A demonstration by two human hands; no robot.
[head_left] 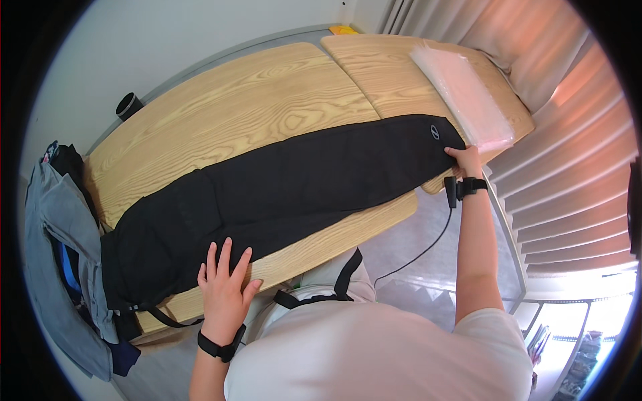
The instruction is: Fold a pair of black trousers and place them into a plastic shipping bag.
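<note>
A pair of black trousers [301, 177] lies folded lengthwise across the wooden table [267, 87], its waist end at the left and its leg end at the far right. Near the hem is a small grey oval emblem [435, 132]. A dark drawstring [164, 316] hangs from the waist over the table's front edge. My left hand [226, 294] rests with fingers spread on the near edge of the cloth. At the hem corner, my right hand [467, 159] pinches the fabric, thumb on top and the other fingers mostly hidden.
Grey and dark clothes [73, 227] are heaped over the table's left end. Clear plastic bags [468, 100] lie on the second tabletop at the far right. A black cylinder [128, 105] stands past the far left edge. From my right wrist device a cable [428, 248] hangs down. Curtains [568, 180] line the right.
</note>
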